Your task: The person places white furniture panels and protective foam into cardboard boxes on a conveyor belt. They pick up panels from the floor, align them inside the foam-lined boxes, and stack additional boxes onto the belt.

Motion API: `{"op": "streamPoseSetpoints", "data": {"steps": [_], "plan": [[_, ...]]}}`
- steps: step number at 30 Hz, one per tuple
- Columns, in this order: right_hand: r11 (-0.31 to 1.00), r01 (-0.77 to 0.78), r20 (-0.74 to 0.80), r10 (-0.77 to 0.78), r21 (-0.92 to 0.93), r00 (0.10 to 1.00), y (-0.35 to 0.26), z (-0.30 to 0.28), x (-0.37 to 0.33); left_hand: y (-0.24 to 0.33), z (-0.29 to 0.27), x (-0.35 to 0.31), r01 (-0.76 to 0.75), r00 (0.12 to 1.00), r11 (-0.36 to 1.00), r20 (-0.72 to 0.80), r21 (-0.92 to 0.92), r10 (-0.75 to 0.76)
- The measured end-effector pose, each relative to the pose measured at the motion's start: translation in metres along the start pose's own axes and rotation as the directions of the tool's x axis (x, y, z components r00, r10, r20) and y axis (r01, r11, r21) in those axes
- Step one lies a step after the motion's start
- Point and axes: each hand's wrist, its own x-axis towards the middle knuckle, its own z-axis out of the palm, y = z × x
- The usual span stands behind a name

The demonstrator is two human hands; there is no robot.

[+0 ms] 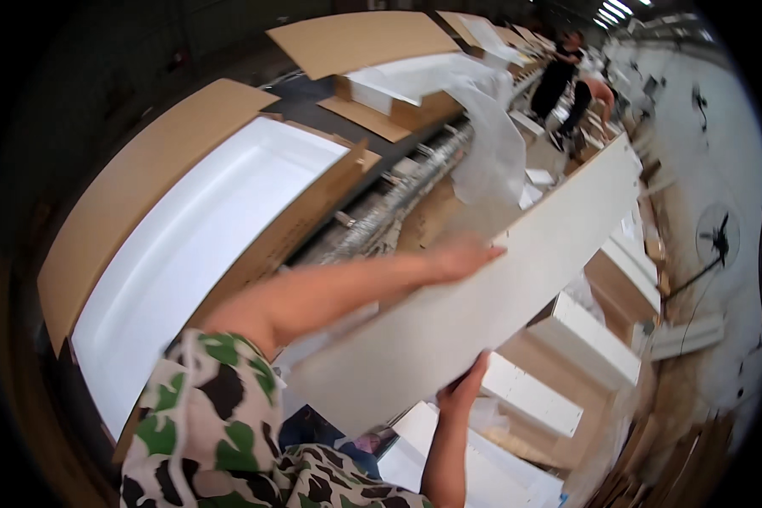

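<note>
A long white panel [483,296] slants across the middle of the view, from low near my body up to the far right. My left hand [464,257] grips its upper left edge, slightly blurred, with fingertips over the face. On the opposite, lower right edge, my right hand [467,381] holds it; the thumb shows and the other fingers are hidden beneath. To the left lies an open cardboard carton [267,241] with a white foam liner [195,220] inside.
A dark conveyor [305,102] carries another open carton [372,118] farther off. Plastic film [491,144] hangs beside it. White drawer-like pieces [533,394] stand at the right. Two people [559,80] are in the distance. A fan [718,240] stands near the right wall.
</note>
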Motion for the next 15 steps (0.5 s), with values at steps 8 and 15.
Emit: {"op": "streamPoseSetpoints", "data": {"steps": [8,15], "plan": [[0.96,0.264,0.463,-0.19,-0.099,0.866,-0.117,0.278,0.173,0.011,-0.339,-0.157,0.034,0.999,0.978,0.0,0.206,-0.035],[0.927,-0.053,0.437,0.224,-0.371,0.871,0.088,0.413,0.127,-0.133,-0.429,-0.259,0.614,0.742,0.728,-0.535,0.303,-0.404]]}}
